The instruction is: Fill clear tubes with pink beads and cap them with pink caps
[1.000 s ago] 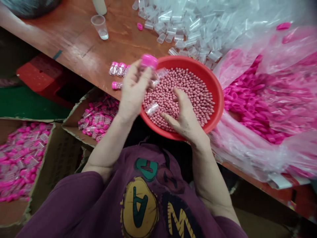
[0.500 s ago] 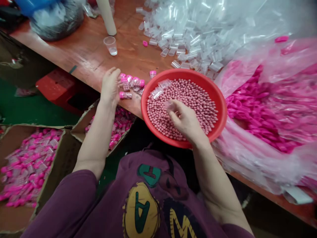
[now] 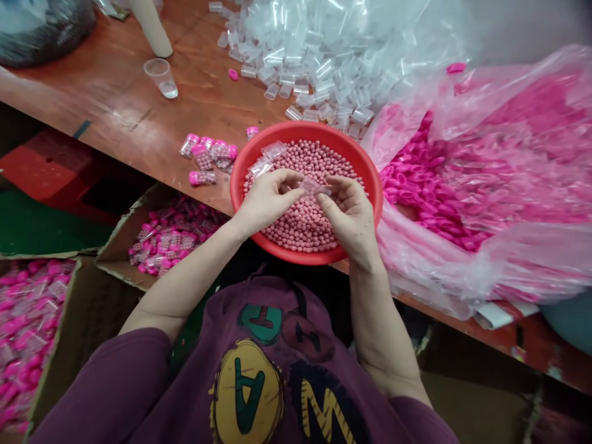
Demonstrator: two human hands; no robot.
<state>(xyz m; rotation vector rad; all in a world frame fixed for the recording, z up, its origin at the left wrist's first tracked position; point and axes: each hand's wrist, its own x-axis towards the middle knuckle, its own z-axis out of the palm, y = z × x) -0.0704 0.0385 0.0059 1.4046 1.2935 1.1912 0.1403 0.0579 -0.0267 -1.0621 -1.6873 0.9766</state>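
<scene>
Over the red basin (image 3: 375, 203) full of pink beads (image 3: 300, 231), a small clear plastic container (image 3: 313, 187) is pinched between my two hands. My left hand (image 3: 271, 200) closes thumb and fingers on its left end. My right hand (image 3: 350, 216) grips the other end, with thumb and fingertips close together. Whether beads are inside the container is hard to make out. Two more clear containers (image 3: 267, 158) lie on the beads at the basin's far left. Left of the basin, several filled jars with pink caps (image 3: 202, 177) lie on the table.
Loose clear containers (image 3: 296, 74) are heaped at the back. Pink caps (image 3: 423, 179) fill a plastic bag (image 3: 490, 265) on the right. A plastic cup (image 3: 161, 77) stands on the table (image 3: 120, 86). Cardboard boxes (image 3: 87, 314) of capped jars sit below the edge at left.
My left hand has left the capped jars and come over the basin. Both hands now hold a clear container there. The view has shifted to the right.
</scene>
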